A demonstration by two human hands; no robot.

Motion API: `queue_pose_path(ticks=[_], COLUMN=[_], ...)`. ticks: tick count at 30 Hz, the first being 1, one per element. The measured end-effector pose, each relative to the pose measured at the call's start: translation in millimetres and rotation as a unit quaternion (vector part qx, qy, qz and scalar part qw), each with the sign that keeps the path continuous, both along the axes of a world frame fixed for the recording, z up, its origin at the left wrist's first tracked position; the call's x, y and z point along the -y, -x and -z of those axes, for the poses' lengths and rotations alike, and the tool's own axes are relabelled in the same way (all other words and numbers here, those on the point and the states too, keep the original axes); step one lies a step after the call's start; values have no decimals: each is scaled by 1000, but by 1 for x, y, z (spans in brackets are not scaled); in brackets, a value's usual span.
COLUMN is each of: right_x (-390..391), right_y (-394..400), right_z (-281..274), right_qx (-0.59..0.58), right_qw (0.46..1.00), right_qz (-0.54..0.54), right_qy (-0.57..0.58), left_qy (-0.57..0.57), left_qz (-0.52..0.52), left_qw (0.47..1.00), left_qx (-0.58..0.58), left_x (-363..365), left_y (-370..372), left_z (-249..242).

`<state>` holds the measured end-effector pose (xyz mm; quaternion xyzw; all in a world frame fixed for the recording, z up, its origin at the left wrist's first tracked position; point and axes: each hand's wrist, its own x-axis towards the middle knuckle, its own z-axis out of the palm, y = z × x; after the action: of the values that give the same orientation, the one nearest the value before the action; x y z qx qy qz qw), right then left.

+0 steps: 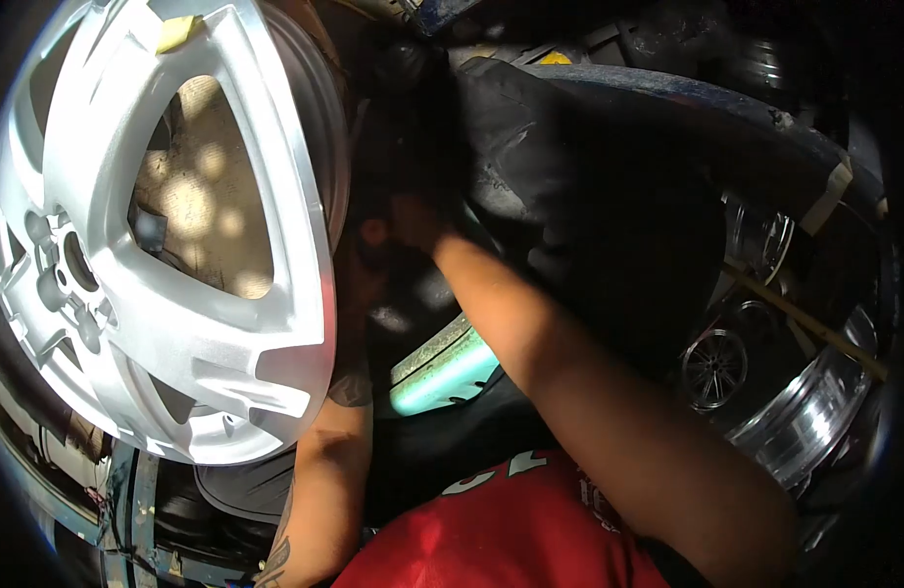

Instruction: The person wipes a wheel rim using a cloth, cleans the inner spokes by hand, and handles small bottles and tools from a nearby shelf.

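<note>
Silver wheel [192, 328], yellow tape [179, 34] on its upper spoke, fills the left and blocks the view behind. Left forearm [334, 461] reaches its edge; right hand [413, 218] lies beside it in shadow. Both hands' fingers: spread and hold, cannot tell. Chrome wheels [814, 421] sit right; sun-dappled tan surface [207, 186] shows between spokes; surroundings dark, cluttered.

Blue-grey metal framework [145, 490] crosses the lower left, below a silver wheel [168, 304], contact between them unclear; at right, chrome wheels [819, 416] sit in shadow, their supporting surface too dark to distinguish.
</note>
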<state>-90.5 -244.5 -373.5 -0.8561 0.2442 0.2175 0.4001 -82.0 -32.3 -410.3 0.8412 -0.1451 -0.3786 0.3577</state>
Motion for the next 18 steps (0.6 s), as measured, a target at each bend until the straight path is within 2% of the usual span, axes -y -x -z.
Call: queue_pose_path(ticks=[2,6,7,10,11,14,15,18], right_x=[-16,-10,-7,10,10,1,0,2], right_y=[2,-1,-9,-24,-23,-15,-16,-9], right_z=[19,41,32,11,9,29,31,29], right_qx=[71,27,30,-92,-92,-91,-89,-87], right_qw=[996,999,999,994,994,993,994,991], right_qz=[7,12,13,-9,-8,40,40,-63], right_qy=[51,12,10,52,51,58,56,80], left_qy=[77,12,11,2,1,50,47,4], left_qz=[-64,-144,-143,-110,-108,-27,-27,-35], left_qw=[979,973,974,986,986,998,998,994], left_qx=[-177,-181,-178,-128,-128,20,23,-102], left_x=[10,30,24,14,12,17,22,37], left_y=[-8,-18,-19,-13,-10,-5,-6,-6], left_z=[-1,-40,-37,-26,-27,-46,-52,-70])
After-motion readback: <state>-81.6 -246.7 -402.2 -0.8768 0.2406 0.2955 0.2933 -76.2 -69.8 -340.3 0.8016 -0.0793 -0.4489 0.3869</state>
